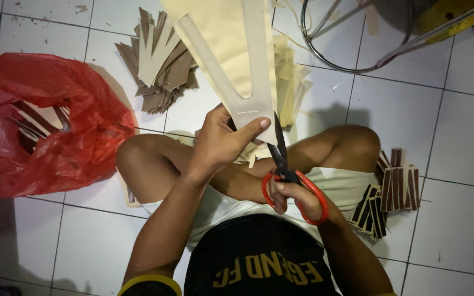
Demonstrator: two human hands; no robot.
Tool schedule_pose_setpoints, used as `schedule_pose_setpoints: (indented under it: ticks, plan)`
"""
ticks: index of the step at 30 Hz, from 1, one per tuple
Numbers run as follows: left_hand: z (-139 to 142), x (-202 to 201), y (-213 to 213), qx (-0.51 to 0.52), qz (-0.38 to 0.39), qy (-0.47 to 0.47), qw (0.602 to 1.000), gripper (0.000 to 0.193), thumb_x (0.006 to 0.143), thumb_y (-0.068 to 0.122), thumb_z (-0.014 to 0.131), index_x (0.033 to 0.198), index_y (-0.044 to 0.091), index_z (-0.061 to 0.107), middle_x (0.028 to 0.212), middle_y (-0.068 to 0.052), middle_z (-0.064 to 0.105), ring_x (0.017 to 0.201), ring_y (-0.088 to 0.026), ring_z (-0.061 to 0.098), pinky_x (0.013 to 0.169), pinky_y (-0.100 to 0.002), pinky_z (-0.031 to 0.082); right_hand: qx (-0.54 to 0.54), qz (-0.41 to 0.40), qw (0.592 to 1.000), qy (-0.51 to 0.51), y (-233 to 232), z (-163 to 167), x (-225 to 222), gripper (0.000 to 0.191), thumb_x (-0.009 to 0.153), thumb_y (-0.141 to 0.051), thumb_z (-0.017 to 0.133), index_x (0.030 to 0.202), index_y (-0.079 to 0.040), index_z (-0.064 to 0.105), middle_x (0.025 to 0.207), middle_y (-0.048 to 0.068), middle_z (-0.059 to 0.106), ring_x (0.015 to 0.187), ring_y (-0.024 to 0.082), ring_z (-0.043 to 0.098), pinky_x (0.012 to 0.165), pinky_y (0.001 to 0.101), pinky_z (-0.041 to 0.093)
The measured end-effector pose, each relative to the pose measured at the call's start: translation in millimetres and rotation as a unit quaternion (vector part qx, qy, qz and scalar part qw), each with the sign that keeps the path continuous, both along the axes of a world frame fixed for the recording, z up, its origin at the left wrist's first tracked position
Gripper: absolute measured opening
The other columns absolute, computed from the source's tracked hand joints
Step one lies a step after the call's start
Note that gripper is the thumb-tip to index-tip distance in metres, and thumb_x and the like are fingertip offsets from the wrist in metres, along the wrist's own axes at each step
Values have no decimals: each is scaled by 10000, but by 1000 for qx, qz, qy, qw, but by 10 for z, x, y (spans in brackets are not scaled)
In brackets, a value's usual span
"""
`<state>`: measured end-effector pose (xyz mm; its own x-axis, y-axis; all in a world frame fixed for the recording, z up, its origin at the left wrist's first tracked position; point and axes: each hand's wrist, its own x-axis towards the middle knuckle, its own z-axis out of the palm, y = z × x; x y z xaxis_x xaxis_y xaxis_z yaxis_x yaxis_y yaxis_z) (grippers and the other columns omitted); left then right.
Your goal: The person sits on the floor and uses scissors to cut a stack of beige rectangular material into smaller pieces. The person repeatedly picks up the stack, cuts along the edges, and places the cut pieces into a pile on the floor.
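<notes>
1. The left hand gripped the near end of a cream cut-out piece, thumb pressed across its narrow stem, fingers curled behind it.
2. The piece was held up over the person's crossed legs, its long axis running from the hand away toward the far edge of the view. The stem pointed near and the two stitched arms spread wide toward the far side.
3. The right hand was closed through the red handles of a pair of scissors. The dark blades pointed far and slightly left, tips just beside the right edge of the stem.
4. Whether the blades were touching the material could not be told.
5. To the far left of the piece lay a heap of brown cut shapes on the white tiled floor; just right of it sat a stack of cream pieces.
6. A red plastic bag filled the left side, near the left knee.
7. Brown and cream strips lay beside the right knee.
8. Bare tiles lay open to the right and far right, up to a metal stool frame.
</notes>
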<state>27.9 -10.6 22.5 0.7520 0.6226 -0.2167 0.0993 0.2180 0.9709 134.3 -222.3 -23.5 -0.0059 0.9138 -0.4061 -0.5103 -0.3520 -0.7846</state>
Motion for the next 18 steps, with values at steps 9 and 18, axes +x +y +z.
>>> schedule_pose_setpoints:
  ticks: [9,18]
  plan:
    - [-58,-21,69,-12,4,-20,1000,286,932,152,747,1149,-26,696,1024,-90,774,874,-131,750,679,-278,660,-66,3,997,-37,-21,32,37,354,914,-336,552,710,-46,563,509,98,541,459,209,560,438,310,444]
    - [-39,-11,17,7,-3,-18,1000,285,930,153,756,1143,-30,705,1007,-103,778,843,-140,746,685,-277,654,30,5,999,-40,13,57,28,403,998,-325,554,704,-51,520,589,64,503,544,185,545,516,305,458]
